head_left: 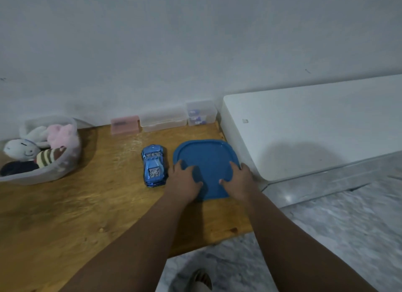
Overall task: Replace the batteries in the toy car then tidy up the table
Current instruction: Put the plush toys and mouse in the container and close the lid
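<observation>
Car (154,165), blue, stands wheels-down on the wooden counter (87,204), long axis running away from the person. It sits just left of a blue lid (208,159) and is not touched by either hand.

The lid is a rounded square with a raised rim and lies flat near the counter's right edge. What is under it cannot be told.

Left hand (185,181): palm down on the lid's near left corner, fingers extended over the left rim, thumb pointing inward across the lid. It grips nothing.

Right hand (238,179): palm down on the near right corner, fingers lying along the right rim, thumb pointing inward. It also rests flat, with no grip. Both forearms are bare.

Three boxes line the wall (195,41) at the back of the counter:
- pink box (125,124), left;
- clear box (163,121), centre;
- small box (201,113), right, holding blue-and-white items too blurred to identify.

A translucent bin (63,170) at the counter's left end holds plush toys (32,146).

A white cabinet (304,128) stands just right of the counter, close beside the lid. A marbled floor (326,226) shows below, with a foot (201,279) at the bottom edge.
</observation>
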